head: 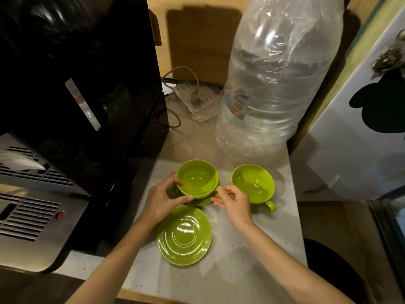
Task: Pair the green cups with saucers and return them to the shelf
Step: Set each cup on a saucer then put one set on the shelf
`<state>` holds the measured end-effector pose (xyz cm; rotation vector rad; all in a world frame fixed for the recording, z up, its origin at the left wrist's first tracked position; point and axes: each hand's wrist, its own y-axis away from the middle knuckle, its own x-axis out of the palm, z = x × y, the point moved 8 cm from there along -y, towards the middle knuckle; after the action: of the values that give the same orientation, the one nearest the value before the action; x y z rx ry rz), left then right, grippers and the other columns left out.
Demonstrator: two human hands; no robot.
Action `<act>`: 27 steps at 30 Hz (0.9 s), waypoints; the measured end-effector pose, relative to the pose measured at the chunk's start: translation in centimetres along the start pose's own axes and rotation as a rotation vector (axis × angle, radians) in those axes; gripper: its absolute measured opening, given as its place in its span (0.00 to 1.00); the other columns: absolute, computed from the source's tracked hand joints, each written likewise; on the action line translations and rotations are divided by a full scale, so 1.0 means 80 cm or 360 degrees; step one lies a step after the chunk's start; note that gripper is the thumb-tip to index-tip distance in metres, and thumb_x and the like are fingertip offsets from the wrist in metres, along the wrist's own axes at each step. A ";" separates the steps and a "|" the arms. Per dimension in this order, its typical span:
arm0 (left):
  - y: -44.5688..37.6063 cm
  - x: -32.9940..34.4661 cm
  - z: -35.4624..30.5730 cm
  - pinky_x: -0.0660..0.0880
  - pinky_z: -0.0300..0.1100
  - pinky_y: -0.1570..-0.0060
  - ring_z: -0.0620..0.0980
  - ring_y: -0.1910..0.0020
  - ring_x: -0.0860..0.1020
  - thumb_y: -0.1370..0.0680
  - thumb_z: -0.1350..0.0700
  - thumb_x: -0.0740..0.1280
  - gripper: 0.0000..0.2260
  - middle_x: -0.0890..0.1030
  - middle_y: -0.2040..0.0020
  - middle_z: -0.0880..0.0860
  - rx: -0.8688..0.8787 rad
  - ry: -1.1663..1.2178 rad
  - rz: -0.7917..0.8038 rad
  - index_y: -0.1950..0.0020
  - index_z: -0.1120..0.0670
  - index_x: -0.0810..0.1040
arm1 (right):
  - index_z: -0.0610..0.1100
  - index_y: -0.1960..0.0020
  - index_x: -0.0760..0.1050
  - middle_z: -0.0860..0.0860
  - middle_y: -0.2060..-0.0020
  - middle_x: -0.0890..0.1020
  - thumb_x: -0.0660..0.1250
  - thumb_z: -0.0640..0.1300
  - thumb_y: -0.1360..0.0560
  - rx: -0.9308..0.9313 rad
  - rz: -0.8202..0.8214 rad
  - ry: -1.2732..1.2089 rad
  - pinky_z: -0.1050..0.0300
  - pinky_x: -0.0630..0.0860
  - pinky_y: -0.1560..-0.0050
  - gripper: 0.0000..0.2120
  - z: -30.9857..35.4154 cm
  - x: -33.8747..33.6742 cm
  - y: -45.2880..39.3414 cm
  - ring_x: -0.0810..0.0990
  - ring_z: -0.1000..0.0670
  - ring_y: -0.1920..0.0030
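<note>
Two green cups and two green saucers sit on a pale speckled counter (252, 242). The left cup (197, 178) rests on a saucer (200, 202), of which only the front rim shows. My left hand (163, 201) grips that cup's left side, thumb on the rim. My right hand (233, 201) pinches the same cup's handle on its right side. The second cup (254, 183) stands bare on the counter to the right, its handle pointing toward me. An empty saucer (184, 235) lies nearer to me, between my forearms.
A black coffee machine (87, 95) with a metal drip tray (28, 218) fills the left. A large clear plastic water bottle (276, 84) stands behind the cups. Cables and a power strip (195, 99) lie at the back. A white cabinet (355, 139) borders the right.
</note>
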<state>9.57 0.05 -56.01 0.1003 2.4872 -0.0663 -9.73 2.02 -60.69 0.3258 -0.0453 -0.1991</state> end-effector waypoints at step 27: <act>0.002 0.123 -0.110 0.70 0.40 0.40 0.47 0.40 0.72 0.27 0.53 0.67 0.22 0.74 0.40 0.52 -0.0299 0.0689 0.0347 0.35 0.58 0.70 | 0.41 0.58 0.78 0.43 0.66 0.81 0.60 0.42 0.24 -0.0314 -0.0666 0.0584 0.45 0.77 0.53 0.10 0.057 -0.180 0.038 0.81 0.45 0.62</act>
<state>-3.57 1.37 -55.00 0.3361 2.8790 0.3118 -23.58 6.29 -55.60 0.1673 0.4064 -0.5512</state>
